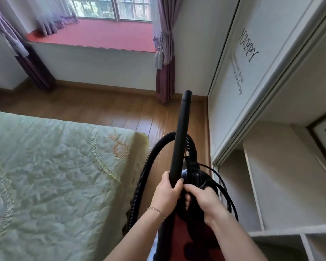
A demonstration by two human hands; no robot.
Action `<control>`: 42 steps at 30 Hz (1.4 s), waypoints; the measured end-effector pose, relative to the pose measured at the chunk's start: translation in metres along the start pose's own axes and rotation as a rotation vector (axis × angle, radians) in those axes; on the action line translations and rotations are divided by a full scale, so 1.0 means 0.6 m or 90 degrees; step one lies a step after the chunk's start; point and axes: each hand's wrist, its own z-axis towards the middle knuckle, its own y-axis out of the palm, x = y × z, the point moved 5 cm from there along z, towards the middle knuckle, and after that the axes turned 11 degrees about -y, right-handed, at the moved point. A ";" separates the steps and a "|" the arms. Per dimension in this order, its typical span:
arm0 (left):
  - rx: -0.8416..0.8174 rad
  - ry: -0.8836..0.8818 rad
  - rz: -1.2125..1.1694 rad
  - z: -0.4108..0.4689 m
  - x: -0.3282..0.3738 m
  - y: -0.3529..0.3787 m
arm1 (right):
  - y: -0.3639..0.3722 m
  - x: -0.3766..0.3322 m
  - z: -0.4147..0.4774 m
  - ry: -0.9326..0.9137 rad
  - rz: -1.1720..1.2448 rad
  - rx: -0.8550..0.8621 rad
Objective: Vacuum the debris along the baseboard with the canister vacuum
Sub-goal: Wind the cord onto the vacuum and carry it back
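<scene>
Two grips, left hand (167, 192) round wand (179, 144), right hand (202, 199) round cord (221, 178)

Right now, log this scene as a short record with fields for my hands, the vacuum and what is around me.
left hand: grips the near end of the black wand
right hand: grips the dark top of the canister vacuum, among the looped cord
wand: points toward the far baseboard
hose: arcs beside the bed
right side: white wardrobe
</scene>
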 end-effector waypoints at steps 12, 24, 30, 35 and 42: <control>-0.034 -0.015 0.002 0.277 0.123 -0.015 | 0.030 -0.121 0.262 0.028 0.013 0.030; 0.002 -0.056 0.012 0.535 0.087 0.075 | -0.014 -0.060 0.525 0.074 0.020 0.015; -0.014 -0.058 0.057 0.689 -0.044 0.150 | -0.057 0.079 0.687 0.098 0.027 0.030; 0.002 -0.030 0.071 0.800 -0.146 0.206 | -0.087 0.212 0.812 0.065 0.012 0.073; 0.000 0.025 0.105 0.936 -0.257 0.279 | -0.117 0.361 0.953 0.071 0.029 0.069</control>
